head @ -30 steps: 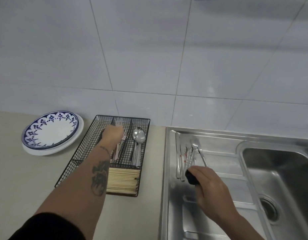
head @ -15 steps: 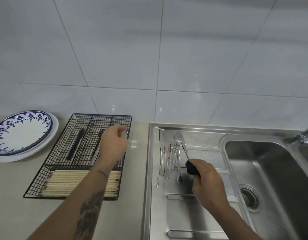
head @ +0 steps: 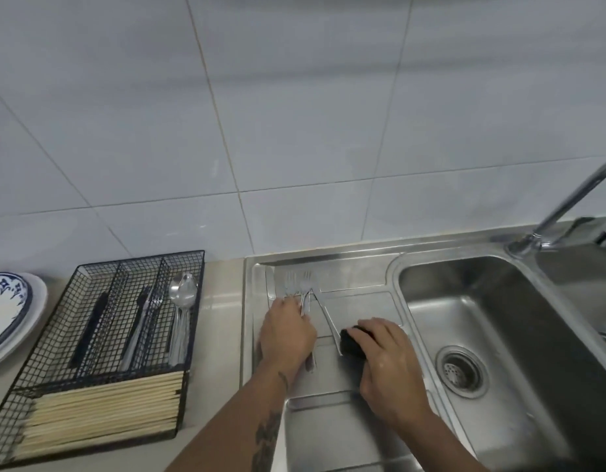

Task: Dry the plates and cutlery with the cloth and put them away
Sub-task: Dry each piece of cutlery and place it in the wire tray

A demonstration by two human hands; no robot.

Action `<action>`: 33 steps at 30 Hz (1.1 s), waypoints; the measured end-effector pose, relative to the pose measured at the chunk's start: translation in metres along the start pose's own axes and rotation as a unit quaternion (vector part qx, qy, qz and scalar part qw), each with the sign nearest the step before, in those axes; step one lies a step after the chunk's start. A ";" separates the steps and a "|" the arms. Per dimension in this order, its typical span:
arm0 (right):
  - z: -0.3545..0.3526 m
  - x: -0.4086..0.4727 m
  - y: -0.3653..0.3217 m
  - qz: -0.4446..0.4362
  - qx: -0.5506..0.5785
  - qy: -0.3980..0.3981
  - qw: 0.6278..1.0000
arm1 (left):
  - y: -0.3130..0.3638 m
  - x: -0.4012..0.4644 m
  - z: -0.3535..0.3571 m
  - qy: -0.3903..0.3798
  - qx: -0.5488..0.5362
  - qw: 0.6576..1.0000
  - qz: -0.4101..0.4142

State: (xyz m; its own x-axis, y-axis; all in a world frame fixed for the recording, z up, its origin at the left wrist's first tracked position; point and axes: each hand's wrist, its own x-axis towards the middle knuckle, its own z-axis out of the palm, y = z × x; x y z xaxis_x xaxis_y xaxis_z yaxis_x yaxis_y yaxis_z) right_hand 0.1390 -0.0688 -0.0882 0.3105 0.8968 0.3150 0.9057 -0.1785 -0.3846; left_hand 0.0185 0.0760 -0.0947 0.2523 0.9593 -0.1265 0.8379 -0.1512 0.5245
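Note:
Several wet forks (head: 299,281) and two knives (head: 326,313) lie on the steel drainboard (head: 356,277) left of the sink. My left hand (head: 287,337) rests over the fork handles, its fingers curled round one fork by the neck. Just to the right, my right hand (head: 388,362) grips a balled dark cloth (head: 352,343) that sits on the drainboard against a knife handle. On the counter to the left stands a black wire cutlery basket (head: 189,321) holding spoons (head: 182,292), forks, knives and chopsticks (head: 101,415). Blue-patterned plates (head: 7,315) are stacked at the far left edge.
The sink basin (head: 492,301) with its drain (head: 461,371) lies to the right, the faucet (head: 567,206) arching over it. A white tiled wall backs the counter. A strip of beige counter (head: 220,321) separates basket and drainboard.
My left hand left the wire basket and crossed right onto the forks on the drainboard. My right hand with the cloth shifted slightly right. The view turned right.

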 end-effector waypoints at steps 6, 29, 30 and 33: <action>-0.001 -0.024 0.006 0.046 -0.037 -0.183 0.981 | 0.014 0.005 0.002 0.003 0.028 0.999 -0.026; -0.027 -0.047 0.013 0.142 -0.080 -0.150 0.975 | 0.036 0.008 -0.022 -0.128 -0.109 0.977 -0.133; -0.026 -0.048 0.011 0.155 -0.081 -0.162 0.971 | 0.037 0.007 -0.024 -0.130 -0.111 0.976 -0.133; -0.027 -0.046 0.006 0.175 -0.125 -0.166 0.962 | 0.037 0.005 -0.030 -0.142 -0.128 0.975 -0.117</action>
State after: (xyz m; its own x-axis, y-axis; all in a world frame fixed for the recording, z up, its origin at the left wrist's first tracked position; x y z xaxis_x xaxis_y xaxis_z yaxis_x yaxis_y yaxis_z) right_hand 0.1378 -0.1218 -0.0819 0.5374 0.8366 -0.1064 0.8165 -0.5477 -0.1826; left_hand 0.0365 0.0820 -0.0504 0.2233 0.8508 -0.4758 0.7499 0.1620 0.6415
